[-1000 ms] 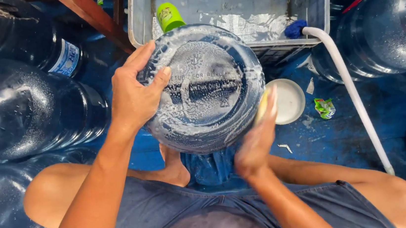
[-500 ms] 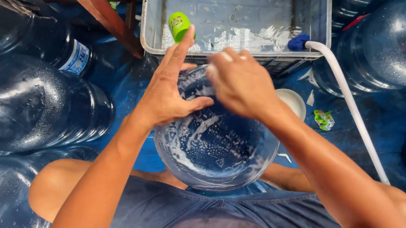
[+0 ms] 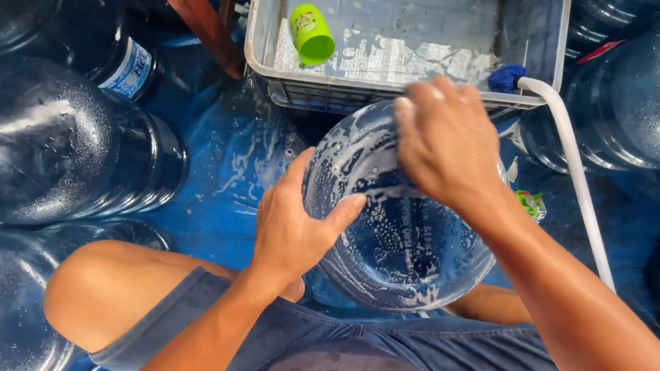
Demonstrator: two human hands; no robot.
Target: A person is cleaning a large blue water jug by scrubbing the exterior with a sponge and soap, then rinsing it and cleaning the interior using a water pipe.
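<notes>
Two bare hands are laid on one large clear water jug [image 3: 400, 249], which is held upright between the person's knees, just in front of the grey plastic crate [image 3: 277, 67]. The left hand [image 3: 290, 226] is spread open against the jug's soapy left wall, thumb over the rounded surface, fingers flat and not closed around anything. The right hand [image 3: 447, 140] is pressed on the jug's far upper side, nearest the crate, with the fingers curled; whether something is gripped under them cannot be told. The hands are kept apart, one on each side of the jug. The jug's long axis is pointed roughly up toward the camera, and it cannot be told which end is uppermost. Little open room is left around it: the crate's near rim is almost touched by the jug's far edge, a white hose [image 3: 576, 181] is run down from the crate's right corner just beside the jug, and dark jugs [image 3: 52, 143] are crowded to the crate's lower left. A strip of wet blue floor [image 3: 222, 175] is seen between those jugs and the held one. Inside the crate a green cup [image 3: 312, 34] is lying on its side.
</notes>
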